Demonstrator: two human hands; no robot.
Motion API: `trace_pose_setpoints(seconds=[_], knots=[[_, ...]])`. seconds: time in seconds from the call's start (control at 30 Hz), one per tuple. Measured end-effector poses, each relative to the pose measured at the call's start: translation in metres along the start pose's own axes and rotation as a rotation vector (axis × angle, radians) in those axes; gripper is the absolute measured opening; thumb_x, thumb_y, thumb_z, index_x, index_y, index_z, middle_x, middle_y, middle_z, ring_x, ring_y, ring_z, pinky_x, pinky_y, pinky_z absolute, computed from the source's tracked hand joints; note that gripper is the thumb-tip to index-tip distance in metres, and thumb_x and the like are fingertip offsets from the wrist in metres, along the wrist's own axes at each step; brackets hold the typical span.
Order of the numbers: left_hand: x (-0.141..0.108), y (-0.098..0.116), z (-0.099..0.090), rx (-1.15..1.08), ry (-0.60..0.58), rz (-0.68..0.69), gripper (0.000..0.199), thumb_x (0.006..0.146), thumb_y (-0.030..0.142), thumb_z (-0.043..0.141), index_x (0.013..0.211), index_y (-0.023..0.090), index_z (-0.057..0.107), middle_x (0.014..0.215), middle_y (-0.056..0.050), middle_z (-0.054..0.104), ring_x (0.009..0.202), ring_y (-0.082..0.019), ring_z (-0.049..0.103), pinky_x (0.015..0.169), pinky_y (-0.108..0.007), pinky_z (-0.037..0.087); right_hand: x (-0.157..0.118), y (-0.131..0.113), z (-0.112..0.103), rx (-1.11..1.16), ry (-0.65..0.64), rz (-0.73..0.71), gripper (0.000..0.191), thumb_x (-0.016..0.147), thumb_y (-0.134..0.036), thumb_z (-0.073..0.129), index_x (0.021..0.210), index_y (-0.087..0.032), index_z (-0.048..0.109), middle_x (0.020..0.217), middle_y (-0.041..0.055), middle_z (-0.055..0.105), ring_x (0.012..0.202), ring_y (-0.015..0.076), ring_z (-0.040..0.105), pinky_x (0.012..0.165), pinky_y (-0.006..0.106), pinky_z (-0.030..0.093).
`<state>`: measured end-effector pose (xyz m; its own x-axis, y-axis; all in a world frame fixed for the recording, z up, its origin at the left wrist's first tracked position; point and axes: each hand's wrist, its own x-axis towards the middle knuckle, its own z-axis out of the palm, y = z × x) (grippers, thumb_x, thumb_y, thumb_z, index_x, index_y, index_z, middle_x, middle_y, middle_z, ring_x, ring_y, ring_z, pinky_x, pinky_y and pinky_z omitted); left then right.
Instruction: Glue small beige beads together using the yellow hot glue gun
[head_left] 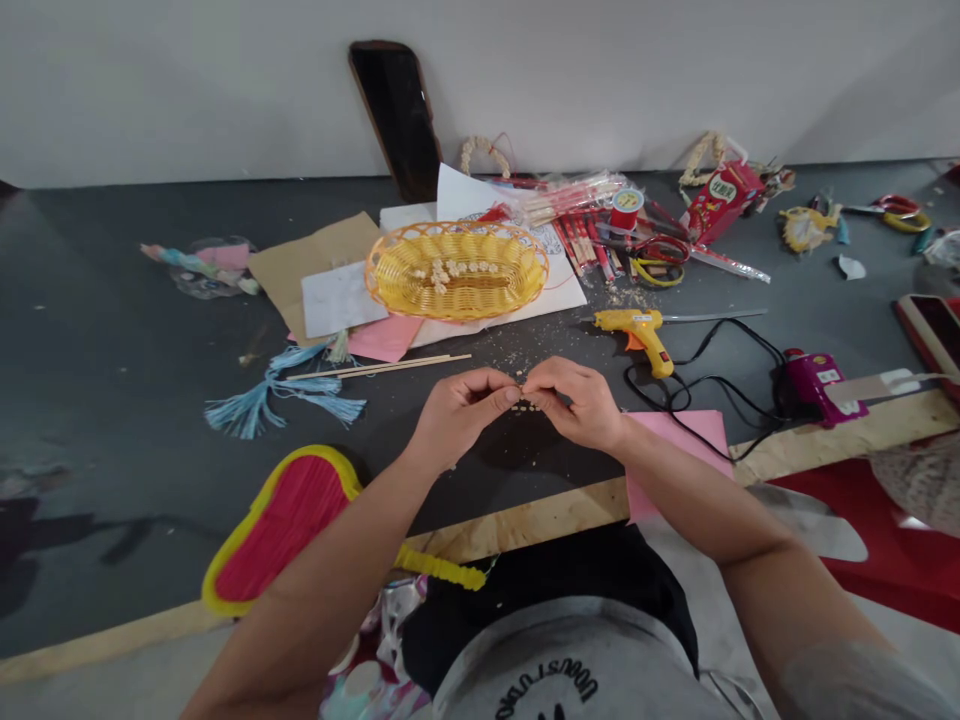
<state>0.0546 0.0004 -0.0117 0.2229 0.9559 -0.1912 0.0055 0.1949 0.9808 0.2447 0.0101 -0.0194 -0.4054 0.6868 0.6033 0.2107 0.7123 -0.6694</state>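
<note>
My left hand (472,410) and my right hand (574,400) meet over the dark table, fingertips pinched together. Whatever lies between the fingertips is too small to name. Pale crumbs (525,407) are scattered on the table beneath and around them. Beyond my hands sits a yellow woven basket (457,300) with small pale pieces (442,272) inside. Two thin sticks (390,367) lie left of my hands, beside a blue tassel (259,402). To the right, a yellow glue gun (634,330) rests on its side.
Papers, red packets and scissors (660,255) lie behind the basket. A phone (397,120) leans against the wall. A black cord (720,385) loops at right near a purple box (825,388). A red and yellow padded piece (289,520) lies by my left forearm.
</note>
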Motion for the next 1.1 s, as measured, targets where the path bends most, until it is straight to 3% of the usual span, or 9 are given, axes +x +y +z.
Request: trace_pose_setpoints(seconds=[0.27,0.47,0.63,0.8,1.0,1.1], knots=[[0.0012,-0.0055,0.0002,-0.202,0.006,-0.06,0.025,0.07,0.04,0.082,0.081,0.018,0.078,0.071,-0.002,0.068,0.064,-0.01,0.052,0.063,-0.023,0.041,0.0018,0.0023,-0.005,-0.078,0.094,0.183,0.013,0.096,-0.016,0.05,0.086,-0.019,0.057,0.08,0.0022,0.064,0.075,0.0128,0.061,0.07,0.026,0.05],[0.0023,-0.0031,0.0002,-0.249,0.0,-0.07,0.031,0.065,0.043,0.085,0.081,0.017,0.079,0.068,-0.002,0.065,0.063,-0.011,0.052,0.061,-0.024,0.041,0.0003,0.0008,-0.0015,0.002,0.017,0.114,0.008,0.094,-0.018,0.058,0.099,-0.02,0.065,0.089,0.0046,0.071,0.077,0.0133,0.065,0.067,0.026,0.052],[0.0022,-0.0046,-0.0022,-0.071,-0.015,-0.015,0.029,0.075,0.044,0.078,0.088,0.019,0.079,0.071,-0.001,0.066,0.064,-0.011,0.052,0.062,-0.024,0.041,0.0,0.0021,0.0004,0.003,0.053,0.094,0.008,0.093,-0.018,0.061,0.097,-0.02,0.068,0.087,0.0052,0.072,0.08,0.0146,0.067,0.071,0.028,0.055],[0.0008,-0.0006,-0.0027,0.239,-0.023,0.146,0.029,0.085,0.045,0.066,0.09,0.019,0.077,0.082,-0.004,0.073,0.074,-0.015,0.062,0.071,-0.027,0.048,-0.0003,0.0045,0.0012,-0.071,0.041,0.107,0.008,0.093,-0.018,0.061,0.088,-0.019,0.067,0.08,0.0039,0.07,0.075,0.0133,0.065,0.068,0.026,0.053],[0.0003,0.0005,-0.0002,0.36,0.052,0.254,0.028,0.083,0.045,0.068,0.084,0.018,0.075,0.089,-0.007,0.076,0.082,-0.02,0.069,0.075,-0.03,0.054,-0.0008,0.0077,0.0,-0.103,-0.02,0.156,0.013,0.096,-0.021,0.054,0.085,-0.02,0.061,0.079,0.0024,0.066,0.077,0.0134,0.062,0.071,0.026,0.05],[0.002,-0.0001,-0.0036,0.365,0.09,0.268,0.025,0.085,0.042,0.066,0.087,0.018,0.076,0.092,-0.007,0.077,0.084,-0.02,0.069,0.077,-0.031,0.055,0.0005,0.0085,-0.0028,-0.088,0.015,0.252,0.015,0.097,-0.02,0.05,0.084,-0.02,0.057,0.079,0.0016,0.063,0.076,0.013,0.059,0.072,0.026,0.048]])
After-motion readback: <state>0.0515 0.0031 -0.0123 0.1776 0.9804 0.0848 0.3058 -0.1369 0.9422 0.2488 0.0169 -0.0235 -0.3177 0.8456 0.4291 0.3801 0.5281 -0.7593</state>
